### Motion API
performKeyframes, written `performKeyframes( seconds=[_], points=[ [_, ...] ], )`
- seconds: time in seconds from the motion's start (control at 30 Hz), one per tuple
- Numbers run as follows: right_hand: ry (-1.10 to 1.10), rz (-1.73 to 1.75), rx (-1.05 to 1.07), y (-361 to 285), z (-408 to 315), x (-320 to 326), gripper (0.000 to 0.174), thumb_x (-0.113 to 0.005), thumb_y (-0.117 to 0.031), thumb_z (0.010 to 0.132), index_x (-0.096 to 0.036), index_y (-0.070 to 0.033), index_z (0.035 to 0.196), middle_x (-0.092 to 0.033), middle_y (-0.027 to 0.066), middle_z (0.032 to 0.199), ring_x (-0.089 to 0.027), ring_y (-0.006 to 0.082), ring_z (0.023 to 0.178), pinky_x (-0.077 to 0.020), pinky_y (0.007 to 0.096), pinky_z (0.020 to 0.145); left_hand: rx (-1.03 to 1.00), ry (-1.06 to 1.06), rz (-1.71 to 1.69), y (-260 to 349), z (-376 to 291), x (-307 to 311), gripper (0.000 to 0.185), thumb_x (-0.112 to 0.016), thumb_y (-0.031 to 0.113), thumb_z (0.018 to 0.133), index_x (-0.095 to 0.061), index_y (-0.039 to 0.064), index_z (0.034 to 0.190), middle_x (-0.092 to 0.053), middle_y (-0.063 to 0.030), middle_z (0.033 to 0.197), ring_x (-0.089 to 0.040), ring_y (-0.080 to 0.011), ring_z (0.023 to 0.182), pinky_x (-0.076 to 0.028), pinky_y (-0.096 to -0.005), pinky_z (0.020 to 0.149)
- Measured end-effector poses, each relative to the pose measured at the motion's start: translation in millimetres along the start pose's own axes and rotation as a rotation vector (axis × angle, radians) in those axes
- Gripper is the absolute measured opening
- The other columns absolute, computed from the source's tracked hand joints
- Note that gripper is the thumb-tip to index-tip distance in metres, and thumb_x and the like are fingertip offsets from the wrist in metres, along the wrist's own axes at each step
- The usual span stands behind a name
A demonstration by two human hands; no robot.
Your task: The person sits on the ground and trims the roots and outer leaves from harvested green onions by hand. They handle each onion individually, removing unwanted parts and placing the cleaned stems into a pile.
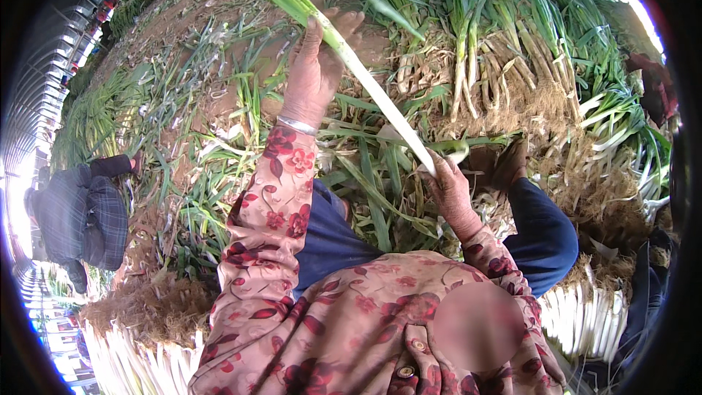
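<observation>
One long leek or large green onion (pixel 378 88) slants across the view before me, its green leaves at the upper left and its white root end at the lower right. Against the upper shaft lies my left hand (pixel 321 57), thumb on the near side and fingers behind it. The white lower end is pinched in my right hand (pixel 449 189). A thin pale peel hangs beside that end. Stripped green leaves (pixel 378 186) cover the ground between my legs.
Unpeeled stalks with roots (pixel 510 60) lie in a pile at the upper right. White peeled stalks are stacked at the lower left (pixel 137 359) and lower right (pixel 584 318). A person in dark clothes (pixel 82 219) bends at the far left; another person's dark red sleeve (pixel 655 88) shows at the right edge.
</observation>
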State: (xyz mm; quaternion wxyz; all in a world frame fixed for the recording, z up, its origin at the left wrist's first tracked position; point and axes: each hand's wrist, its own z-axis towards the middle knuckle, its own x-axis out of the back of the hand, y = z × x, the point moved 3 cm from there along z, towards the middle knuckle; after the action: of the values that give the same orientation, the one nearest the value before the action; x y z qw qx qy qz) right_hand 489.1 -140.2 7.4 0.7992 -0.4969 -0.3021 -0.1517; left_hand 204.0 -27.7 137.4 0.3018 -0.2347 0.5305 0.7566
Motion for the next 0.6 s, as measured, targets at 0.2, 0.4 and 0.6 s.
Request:
performKeyframes(
  seconds=[0.2,0.4,0.6],
  points=[
    [0.021,0.193,0.132,-62.2,76.1,20.9,0.045,-0.075,-0.022,0.088,-0.062,-0.003,0.126,-0.061,0.0158,0.113,-0.062,0.0306,0.103,-0.0514,0.0396,0.088,0.095,-0.04,-0.047,-21.6,-9.3,-24.5,0.045,-0.059,0.035,0.102,-0.054,-0.004,0.125,-0.067,-0.0158,0.097,-0.064,-0.0349,0.114,-0.056,-0.0412,0.095],
    [0.135,0.393,0.079,-90.6,146.1,-7.4,0.03,-0.079,-0.014,0.086,-0.065,-0.002,0.109,-0.065,0.0039,0.091,-0.061,0.0116,0.083,-0.052,0.03,0.076,0.147,-0.024,0.037,-32.4,-23.4,-33.5,0.049,-0.06,0.039,0.1,-0.054,-0.001,0.128,-0.07,-0.0164,0.107,-0.064,-0.032,0.114,-0.055,-0.0446,0.096],
    [0.298,0.324,0.147,-100.0,137.3,-18.3,0.019,-0.078,-0.006,0.085,-0.062,-0.001,0.094,-0.063,0.0036,0.08,-0.057,0.0125,0.073,-0.0501,0.0283,0.069,0.081,-0.009,0.034,-32.9,-26.8,-32.6,0.043,-0.06,0.035,0.101,-0.056,-0.001,0.124,-0.069,-0.0151,0.109,-0.064,-0.0314,0.116,-0.054,-0.0415,0.096]
  ],
)
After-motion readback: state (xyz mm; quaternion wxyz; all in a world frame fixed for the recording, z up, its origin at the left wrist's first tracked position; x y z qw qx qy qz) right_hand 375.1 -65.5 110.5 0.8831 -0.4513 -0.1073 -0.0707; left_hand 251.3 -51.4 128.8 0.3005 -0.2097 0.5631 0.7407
